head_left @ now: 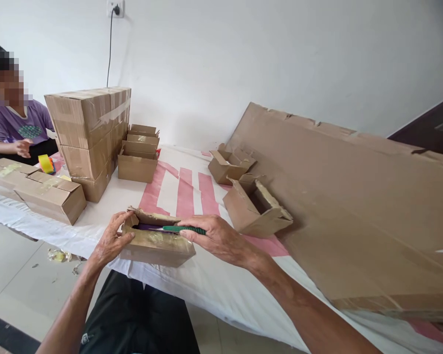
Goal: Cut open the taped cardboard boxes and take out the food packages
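Note:
A small cardboard box with clear tape on its front flap sits at the near edge of the cloth-covered table, its top open. My left hand grips the box's left end, thumb on the front flap and fingers at the back corner. Over the opening, my right hand holds a tool with a ribbed green handle; its thin, pale end points left, and its exact kind is unclear. Something purple shows inside the box, mostly hidden.
Two open boxes, a nearer one and a farther one, stand right beside a large leaning cardboard sheet. Stacked taped boxes, open boxes and closed boxes are left. A person sits beyond a tape roll.

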Tool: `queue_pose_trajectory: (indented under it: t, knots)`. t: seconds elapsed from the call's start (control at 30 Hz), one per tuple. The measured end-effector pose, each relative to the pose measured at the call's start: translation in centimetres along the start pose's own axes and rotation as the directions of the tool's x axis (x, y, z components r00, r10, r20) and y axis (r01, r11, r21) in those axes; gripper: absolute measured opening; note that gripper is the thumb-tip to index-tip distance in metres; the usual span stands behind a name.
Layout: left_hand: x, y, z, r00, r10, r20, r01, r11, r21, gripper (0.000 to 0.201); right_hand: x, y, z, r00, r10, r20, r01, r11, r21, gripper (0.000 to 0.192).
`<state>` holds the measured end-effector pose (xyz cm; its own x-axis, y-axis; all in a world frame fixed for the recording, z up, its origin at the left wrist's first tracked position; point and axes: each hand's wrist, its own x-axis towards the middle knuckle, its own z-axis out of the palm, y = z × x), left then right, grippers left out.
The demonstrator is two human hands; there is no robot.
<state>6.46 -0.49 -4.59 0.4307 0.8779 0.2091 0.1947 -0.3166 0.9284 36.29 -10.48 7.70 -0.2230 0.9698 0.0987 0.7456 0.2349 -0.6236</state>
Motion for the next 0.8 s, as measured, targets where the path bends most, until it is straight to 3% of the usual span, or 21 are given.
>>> queue_pose_trajectory:
  t: [0.3,0.5,0.67,0.73,0.8]
  knots:
    - [0.2,0.3,-0.3,0.999,-0.008,0.036,0.005,0.997,0.079,0.051,1.9,-1.7,-0.4,0.998,-0.046,0.051,0.057,0.971,-0.232,0.03]
    - [0.5,0.4,-0.6,0.998,-0.016,0.059,0.01,0.996,0.091,0.054,1.9,-1.5,-1.6,0.995,0.052,0.09,-0.011,0.913,-0.408,0.031]
    - [0.8,0.7,-1.1,0.995,0.012,0.099,-0.034,0.974,0.222,0.044,-1.2,2.1,-5.2,0.991,0.13,0.018,-0.113,0.92,-0.376,0.028]
    - [0.9,1.1,-1.3,0.992,0.051,0.118,-0.085,0.948,0.305,0.039,-3.2,4.5,-6.4,0.98,0.194,-0.033,-0.195,0.937,-0.29,0.027]
    - [1.0,1.7,-1.7,0.986,0.072,0.15,-0.125,0.918,0.377,0.039,-5.4,7.2,-6.2,0.96,0.263,-0.1,-0.277,0.945,-0.172,0.035]
